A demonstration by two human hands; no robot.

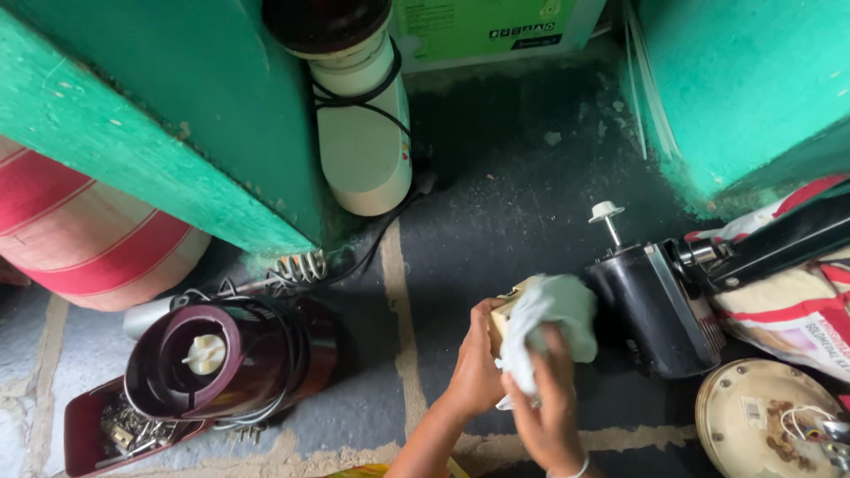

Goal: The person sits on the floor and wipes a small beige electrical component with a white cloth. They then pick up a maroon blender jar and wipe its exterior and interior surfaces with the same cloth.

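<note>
Head view looked straight down at a dark stone floor (496, 204) w/ pale joint lines. L hand (475, 372) was cupped around a small cream-coloured block (501, 319), fingers wrapped on its near-left side and holding it just above the floor, near the floor's lower-right area. R hand (549, 403) was closed on a pale green-white cloth (553, 314), fingers pressing the cloth down over the top and right side of the block; a thin bangle (567, 471) showed at the wrist. Block was mostly covered by cloth; only its left edge was visible. Just beside the cloth, to the right, stood a black motor housing (651, 310) w/ a white-capped shaft (607, 217) pointing up-left. At the floor's lower-right corner lay a round cream base plate (753, 416) w/ loose wires. A red-striped sack (797, 310) lay along the right edge. Well apart, toward the lower-left corner, sat a maroon mixer base (208, 358) w/ a white coupler at centre, coiled cord around it, resting partly over a red tray (84, 434) of small hardware. A white cylindrical appliance (363, 133) stood at the top edge between green walls (177, 106).
</note>
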